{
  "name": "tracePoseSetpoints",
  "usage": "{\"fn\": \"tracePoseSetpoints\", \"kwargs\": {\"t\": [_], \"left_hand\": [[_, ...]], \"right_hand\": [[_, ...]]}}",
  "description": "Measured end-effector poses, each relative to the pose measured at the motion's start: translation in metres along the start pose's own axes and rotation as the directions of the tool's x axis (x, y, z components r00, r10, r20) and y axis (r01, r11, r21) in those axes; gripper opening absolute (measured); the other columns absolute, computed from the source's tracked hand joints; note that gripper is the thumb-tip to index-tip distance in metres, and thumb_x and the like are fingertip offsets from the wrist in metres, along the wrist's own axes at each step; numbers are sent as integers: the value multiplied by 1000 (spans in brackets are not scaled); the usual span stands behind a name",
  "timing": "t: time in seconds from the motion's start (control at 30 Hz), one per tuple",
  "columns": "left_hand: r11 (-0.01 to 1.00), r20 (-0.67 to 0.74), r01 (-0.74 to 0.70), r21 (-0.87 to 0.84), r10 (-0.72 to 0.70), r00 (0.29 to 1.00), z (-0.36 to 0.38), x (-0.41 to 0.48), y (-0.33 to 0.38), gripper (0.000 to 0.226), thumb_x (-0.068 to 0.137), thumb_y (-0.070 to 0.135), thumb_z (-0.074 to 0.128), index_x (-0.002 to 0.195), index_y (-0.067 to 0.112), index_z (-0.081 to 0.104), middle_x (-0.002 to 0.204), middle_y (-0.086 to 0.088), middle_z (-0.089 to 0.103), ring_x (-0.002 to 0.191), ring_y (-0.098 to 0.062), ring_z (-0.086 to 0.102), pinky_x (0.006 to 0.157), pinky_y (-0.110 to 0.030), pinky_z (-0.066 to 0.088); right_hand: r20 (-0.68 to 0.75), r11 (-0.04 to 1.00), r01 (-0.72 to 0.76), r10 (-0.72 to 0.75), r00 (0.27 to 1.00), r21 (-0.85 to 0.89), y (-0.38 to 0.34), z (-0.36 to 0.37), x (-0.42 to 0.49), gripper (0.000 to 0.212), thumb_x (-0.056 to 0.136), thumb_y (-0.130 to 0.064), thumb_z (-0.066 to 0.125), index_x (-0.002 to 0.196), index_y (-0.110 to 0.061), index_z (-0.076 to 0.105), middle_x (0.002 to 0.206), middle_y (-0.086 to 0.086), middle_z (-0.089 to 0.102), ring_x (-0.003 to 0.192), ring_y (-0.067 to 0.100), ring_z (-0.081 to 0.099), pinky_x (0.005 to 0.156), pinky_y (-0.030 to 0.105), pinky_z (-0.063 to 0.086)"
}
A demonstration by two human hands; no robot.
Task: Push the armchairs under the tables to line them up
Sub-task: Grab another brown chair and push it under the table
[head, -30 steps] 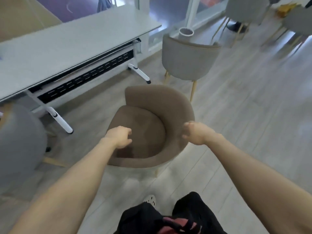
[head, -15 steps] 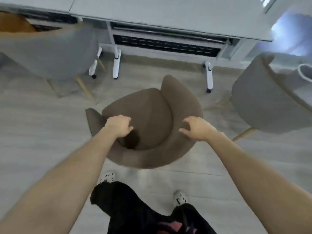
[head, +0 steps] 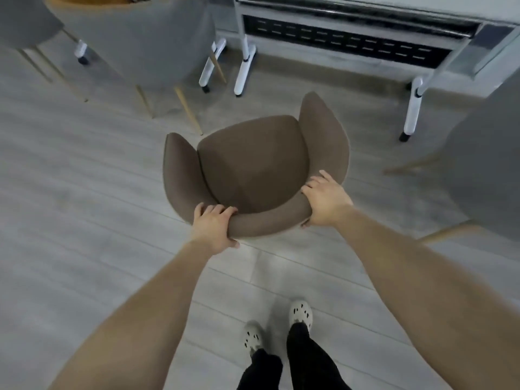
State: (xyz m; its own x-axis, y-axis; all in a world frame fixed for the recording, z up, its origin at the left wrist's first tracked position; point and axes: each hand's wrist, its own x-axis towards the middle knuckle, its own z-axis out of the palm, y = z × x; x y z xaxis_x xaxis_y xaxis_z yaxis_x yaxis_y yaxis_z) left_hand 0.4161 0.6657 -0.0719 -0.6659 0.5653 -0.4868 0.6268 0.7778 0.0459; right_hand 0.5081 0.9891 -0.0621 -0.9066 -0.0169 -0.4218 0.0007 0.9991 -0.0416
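Note:
A brown armchair [head: 253, 161] stands in the middle of the floor, its open front facing the white table [head: 354, 26] along the top edge. My left hand [head: 213, 226] grips the left part of its curved backrest, fingers over the top. On the right part of the same backrest, my right hand [head: 326, 201] is also closed around the rim. The chair's seat sits short of the table's white legs [head: 246, 63], with bare floor between them. Its own legs are hidden beneath the seat.
A grey armchair [head: 146, 38] with wooden legs stands at the upper left, partly under a table. Another grey armchair [head: 486, 170] is at the right edge. A white table leg with a castor [head: 413, 114] stands right of the brown chair. My feet [head: 278, 325] are on the grey plank floor.
The brown chair has turned so its front faces the table squarely. Both hands have shifted back along the rim to grip the backrest. The view has dropped nearer the table.

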Motion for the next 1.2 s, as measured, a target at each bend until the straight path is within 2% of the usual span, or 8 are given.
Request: {"fn": "tracePoseSetpoints", "kwargs": {"t": [0.07,0.17,0.33,0.5,0.63,0.8,1.03,1.2], "left_hand": [[1000,-110,3,4,-2,994,9,4,-3,90,59,66,89,140,40,60,123,9,68,125,-23,62,124,-50,26],[999,-180,-45,14,47,983,18,6,-10,78,59,60,90,131,41,67,116,10,71,114,-24,66,117,-49,34],[994,-151,-97,55,104,983,18,14,-32,71,66,64,84,132,44,67,119,12,70,112,-23,66,113,-46,36],[984,-104,-148,104,158,982,-3,40,-59,69,68,57,83,133,45,64,122,13,69,115,-22,64,115,-46,35],[972,-83,-200,124,211,974,-28,73,-88,69,66,53,84,132,45,64,121,15,68,117,-21,63,115,-45,34],[951,-85,-279,130,291,953,-58,129,-141,66,60,40,83,125,43,69,115,13,71,112,-24,65,113,-46,37],[892,-1,-400,212,409,913,-130,237,-201,70,63,51,85,130,43,66,120,13,70,117,-22,62,115,-44,33],[848,-10,-472,243,488,873,-171,309,-225,65,65,56,84,128,45,67,116,14,69,115,-20,62,115,-43,32]], "right_hand": [[-68,1000,22,-21,997,8,4,4,5,100,43,-89,74,115,-20,73,114,4,72,117,28,63,117,43,36],[-110,998,22,-15,994,61,5,10,3,100,39,-92,67,109,-21,75,102,3,69,107,29,62,112,44,40],[-163,996,-16,31,986,90,-16,15,-3,93,45,-86,78,111,-20,74,103,2,65,111,29,59,118,43,35],[-162,993,-81,93,982,82,-31,10,12,95,54,-89,71,122,-22,72,109,2,65,115,29,57,121,47,33],[-140,987,-141,152,978,81,-40,-5,37,94,58,-89,74,129,-27,68,119,0,66,122,28,57,121,47,32],[-134,953,-210,242,961,217,-59,-24,83,90,61,-80,79,135,-30,66,123,-3,65,124,29,53,121,50,29],[-116,896,-339,383,916,286,-62,-63,169,86,59,-83,76,130,-34,67,119,-5,65,123,27,55,122,48,28],[-71,859,-409,449,891,309,-49,-91,223,91,61,-88,72,135,-37,62,125,-7,63,130,27,52,125,49,26]]}}
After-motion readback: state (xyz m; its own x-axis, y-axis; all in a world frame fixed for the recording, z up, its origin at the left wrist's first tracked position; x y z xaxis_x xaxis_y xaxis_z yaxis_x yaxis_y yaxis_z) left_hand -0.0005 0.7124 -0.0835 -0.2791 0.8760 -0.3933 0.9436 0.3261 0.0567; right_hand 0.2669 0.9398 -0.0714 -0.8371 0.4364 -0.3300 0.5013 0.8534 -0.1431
